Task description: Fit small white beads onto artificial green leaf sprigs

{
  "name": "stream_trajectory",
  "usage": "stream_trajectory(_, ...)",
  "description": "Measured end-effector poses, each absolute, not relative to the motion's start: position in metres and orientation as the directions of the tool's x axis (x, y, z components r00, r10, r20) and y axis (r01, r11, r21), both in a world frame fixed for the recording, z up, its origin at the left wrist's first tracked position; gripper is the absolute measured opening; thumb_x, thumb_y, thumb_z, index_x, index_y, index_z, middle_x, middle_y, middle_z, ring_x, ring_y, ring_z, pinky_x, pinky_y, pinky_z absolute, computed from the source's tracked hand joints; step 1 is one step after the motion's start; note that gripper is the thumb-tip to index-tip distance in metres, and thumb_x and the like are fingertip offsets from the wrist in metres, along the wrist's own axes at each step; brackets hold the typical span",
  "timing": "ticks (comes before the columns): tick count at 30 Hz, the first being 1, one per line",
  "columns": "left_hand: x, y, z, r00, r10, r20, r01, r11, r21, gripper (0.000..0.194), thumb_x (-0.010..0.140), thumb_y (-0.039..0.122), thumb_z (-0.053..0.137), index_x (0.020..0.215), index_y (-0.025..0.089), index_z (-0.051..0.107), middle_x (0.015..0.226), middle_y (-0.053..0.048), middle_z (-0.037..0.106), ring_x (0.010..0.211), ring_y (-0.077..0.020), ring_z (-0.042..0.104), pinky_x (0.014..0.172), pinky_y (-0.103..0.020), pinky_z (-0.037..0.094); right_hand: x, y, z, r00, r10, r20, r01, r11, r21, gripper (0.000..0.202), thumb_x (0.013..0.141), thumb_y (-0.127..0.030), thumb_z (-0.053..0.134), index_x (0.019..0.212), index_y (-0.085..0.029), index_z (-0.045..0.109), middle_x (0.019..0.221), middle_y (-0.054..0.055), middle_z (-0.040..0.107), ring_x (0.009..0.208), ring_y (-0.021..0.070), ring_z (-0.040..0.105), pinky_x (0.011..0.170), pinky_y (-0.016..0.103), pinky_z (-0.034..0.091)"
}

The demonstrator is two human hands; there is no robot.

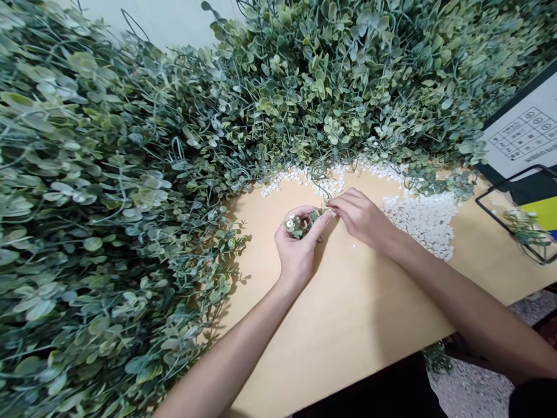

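Observation:
My left hand is closed round a small green sprig with white flowers, near the middle of the tan table. Its thumb and fingertips meet my right hand at the sprig's upper end. The fingers of my right hand are pinched together there, by a pale, thin piece; what exactly they grip is too small to make out. A tiny white star-shaped piece lies on the table just below my right hand. Many small white pieces are spread right of that hand.
Dense artificial greenery lines the left and back of the table. More white pieces lie along its edge. At the right are a black wire frame, another flowered sprig and a printed box.

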State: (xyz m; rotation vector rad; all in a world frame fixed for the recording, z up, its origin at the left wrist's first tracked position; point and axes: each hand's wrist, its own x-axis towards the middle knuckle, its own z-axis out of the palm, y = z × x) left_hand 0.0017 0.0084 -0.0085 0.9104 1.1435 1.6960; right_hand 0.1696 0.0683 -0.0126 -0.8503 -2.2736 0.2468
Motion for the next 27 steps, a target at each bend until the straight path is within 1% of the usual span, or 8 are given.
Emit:
stream_trajectory(5,0.001,0.007,-0.008,-0.354,0.929,0.104,-0.185,-0.179,0.966,0.026,0.077,0.033,0.091,0.095,0.017,0.081,0.097,-0.004,0.077,0.091,-0.0129,0.068,0.089,-0.025,0.053,0.172,0.069,-0.011,-0.545,0.642,0.539,0.504,0.765,-0.401,0.024,0.102,-0.008,0.051,0.113,-0.015,0.07,0.106,0.013,0.075,0.1,0.0283,0.062,0.092,0.044,0.054)
stream_trajectory(8,0.0,0.007,-0.009,-0.349,0.932,0.102,-0.163,-0.167,0.972,0.029,0.076,0.034,0.091,0.097,0.017,0.08,0.094,-0.004,0.076,0.085,-0.0127,0.067,0.084,-0.025,0.054,0.172,0.068,-0.006,-0.516,0.668,0.536,0.503,0.743,-0.441,0.023,0.101,-0.008,0.051,0.11,-0.017,0.07,0.105,0.012,0.075,0.102,0.0279,0.064,0.093,0.044,0.054)
stream_trajectory(10,0.0,0.007,-0.009,-0.328,0.94,0.098,-0.15,-0.154,0.977,0.032,0.073,0.033,0.093,0.098,0.018,0.08,0.091,-0.003,0.075,0.08,-0.0122,0.066,0.078,-0.025,0.055,0.172,0.066,-0.001,-0.438,0.718,0.541,0.474,0.696,-0.539,0.021,0.101,-0.009,0.053,0.107,-0.019,0.07,0.104,0.009,0.075,0.099,0.0255,0.067,0.093,0.042,0.055)
stream_trajectory(12,0.0,0.006,-0.008,-0.308,0.947,0.097,-0.141,-0.146,0.979,0.031,0.074,0.034,0.092,0.097,0.018,0.08,0.091,-0.003,0.075,0.078,-0.0123,0.065,0.075,-0.025,0.054,0.17,0.064,0.005,-0.318,0.799,0.51,0.372,0.6,-0.708,0.014,0.099,-0.013,0.059,0.103,-0.021,0.069,0.102,0.006,0.074,0.094,0.0219,0.07,0.09,0.039,0.057)
stream_trajectory(14,0.0,0.006,-0.007,-0.305,0.947,0.098,-0.134,-0.145,0.98,0.027,0.077,0.036,0.09,0.095,0.018,0.08,0.092,-0.004,0.076,0.078,-0.0124,0.065,0.075,-0.025,0.054,0.168,0.063,0.01,-0.232,0.886,0.402,0.181,0.445,-0.877,0.007,0.095,-0.019,0.068,0.102,-0.022,0.068,0.096,0.003,0.072,0.088,0.0189,0.072,0.086,0.035,0.06)
stream_trajectory(16,0.001,0.006,-0.006,-0.31,0.946,0.097,-0.137,-0.146,0.98,0.025,0.081,0.037,0.087,0.095,0.018,0.08,0.092,-0.005,0.076,0.079,-0.0126,0.066,0.077,-0.025,0.054,0.166,0.062,0.013,-0.219,0.939,0.266,-0.008,0.271,-0.963,0.014,0.09,-0.025,0.075,0.101,-0.022,0.067,0.092,0.001,0.07,0.082,0.0168,0.073,0.081,0.033,0.063)
stream_trajectory(19,0.001,0.006,-0.005,-0.307,0.948,0.087,-0.173,-0.146,0.974,0.024,0.083,0.037,0.086,0.093,0.016,0.079,0.087,-0.005,0.074,0.076,-0.012,0.064,0.076,-0.026,0.054,0.165,0.062,0.013,-0.25,0.956,0.151,-0.125,0.123,-0.984,0.024,0.084,-0.032,0.083,0.1,-0.021,0.068,0.091,0.001,0.07,0.077,0.0151,0.073,0.077,0.032,0.064)
stream_trajectory(27,0.002,0.006,-0.001,-0.322,0.943,0.089,-0.201,-0.16,0.966,0.023,0.084,0.035,0.085,0.091,0.016,0.076,0.075,-0.001,0.068,0.068,-0.0102,0.061,0.069,-0.025,0.052,0.164,0.061,0.014,-0.315,0.945,0.089,-0.204,0.024,-0.979,0.034,0.077,-0.036,0.09,0.099,-0.019,0.069,0.092,0.001,0.072,0.072,0.0129,0.072,0.076,0.031,0.064)
